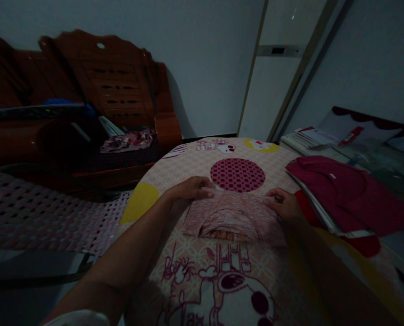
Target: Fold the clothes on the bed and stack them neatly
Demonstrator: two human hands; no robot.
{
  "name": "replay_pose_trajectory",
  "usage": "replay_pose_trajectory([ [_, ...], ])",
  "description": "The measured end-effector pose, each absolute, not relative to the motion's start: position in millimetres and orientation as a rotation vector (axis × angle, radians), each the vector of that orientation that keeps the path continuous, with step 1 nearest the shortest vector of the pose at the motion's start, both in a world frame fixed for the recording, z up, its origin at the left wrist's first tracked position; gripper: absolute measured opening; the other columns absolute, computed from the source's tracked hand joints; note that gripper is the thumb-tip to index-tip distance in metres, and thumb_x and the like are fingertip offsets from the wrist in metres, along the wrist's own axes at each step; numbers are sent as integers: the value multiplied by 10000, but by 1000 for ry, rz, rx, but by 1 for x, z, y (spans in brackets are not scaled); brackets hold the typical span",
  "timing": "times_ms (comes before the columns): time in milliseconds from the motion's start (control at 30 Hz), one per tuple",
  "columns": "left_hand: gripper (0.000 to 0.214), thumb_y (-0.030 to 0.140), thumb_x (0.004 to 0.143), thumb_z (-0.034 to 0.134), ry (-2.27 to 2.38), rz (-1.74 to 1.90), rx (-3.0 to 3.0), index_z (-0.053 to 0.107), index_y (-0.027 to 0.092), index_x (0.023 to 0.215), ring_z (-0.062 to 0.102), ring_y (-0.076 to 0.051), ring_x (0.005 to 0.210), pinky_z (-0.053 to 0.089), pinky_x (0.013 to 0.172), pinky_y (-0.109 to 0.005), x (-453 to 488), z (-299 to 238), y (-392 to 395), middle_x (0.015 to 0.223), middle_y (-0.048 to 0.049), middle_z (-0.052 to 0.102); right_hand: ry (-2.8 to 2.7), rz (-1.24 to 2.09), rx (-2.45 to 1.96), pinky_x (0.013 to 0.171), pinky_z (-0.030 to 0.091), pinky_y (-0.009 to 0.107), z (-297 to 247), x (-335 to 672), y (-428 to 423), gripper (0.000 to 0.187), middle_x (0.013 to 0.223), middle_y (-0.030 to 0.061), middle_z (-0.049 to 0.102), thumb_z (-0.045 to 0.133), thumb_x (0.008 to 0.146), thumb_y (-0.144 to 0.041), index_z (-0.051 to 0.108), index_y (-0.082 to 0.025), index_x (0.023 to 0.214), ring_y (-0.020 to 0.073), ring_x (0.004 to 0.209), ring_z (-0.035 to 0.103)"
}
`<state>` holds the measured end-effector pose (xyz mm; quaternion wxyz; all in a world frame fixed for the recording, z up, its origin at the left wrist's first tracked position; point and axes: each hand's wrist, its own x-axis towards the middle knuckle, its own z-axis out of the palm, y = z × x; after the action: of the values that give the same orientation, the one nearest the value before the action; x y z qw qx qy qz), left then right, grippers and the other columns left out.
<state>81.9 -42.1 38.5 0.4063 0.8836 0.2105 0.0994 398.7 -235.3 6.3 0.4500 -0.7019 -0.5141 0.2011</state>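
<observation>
A folded pink heathered shirt (191,222) lies on the round table, its neckline toward me. My left hand (193,187) is at its far left corner, thumb on top and fingers curled at the far edge, closed on the cloth. At the far right corner, my right hand (285,203) pinches the fabric in the same way. Some orange-brown patterned material shows inside the neck opening. Beneath the shirt is a pale cartoon-print tablecloth (195,253) with a maroon dotted circle just beyond the hands.
Folded crimson garments (344,190) are stacked at the table's right. A side table behind them holds papers (315,137). A woven chair (66,222) stands at left, with a carved wooden sofa (113,81) behind it bearing crumpled cloth (129,141). A tall white cabinet-like unit (276,77) stands at the back.
</observation>
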Motion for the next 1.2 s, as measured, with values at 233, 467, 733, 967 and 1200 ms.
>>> replay_pose_trajectory([
  [233,404,496,733,713,596,412,2123,677,150,939,623,-193,850,475,769,-284,88,34,-41,927,-43,698,-1215,394,-1782,499,308,265,14,389,-233,371,525,-48,451,703,618,-403,746,-150,887,124,507,387],
  [467,368,453,718,700,784,572,2190,713,172,956,653,-244,905,480,839,-346,94,21,-34,968,-53,733,-1233,201,-1800,583,403,286,5,396,-220,331,650,14,622,659,677,-384,752,-163,905,159,588,496],
  [733,308,347,753,677,861,643,2487,723,187,1011,623,-232,942,478,845,-326,98,36,-47,1017,-73,687,-1363,152,-1828,715,488,341,-7,399,-218,357,836,61,716,633,740,-335,740,-166,1036,202,721,606],
  [967,151,274,829,587,494,370,2166,674,151,814,560,-111,626,415,573,-200,107,62,-101,716,-4,645,-1563,-152,-1623,908,488,433,17,385,-228,218,1026,121,709,615,806,-254,732,-191,978,280,998,622],
  [1200,122,161,803,573,371,77,2317,695,161,802,508,-90,555,349,534,-201,113,60,-118,658,24,619,-2014,52,-1297,696,446,315,25,326,-245,163,731,56,651,579,898,-186,676,-188,767,185,728,591],
])
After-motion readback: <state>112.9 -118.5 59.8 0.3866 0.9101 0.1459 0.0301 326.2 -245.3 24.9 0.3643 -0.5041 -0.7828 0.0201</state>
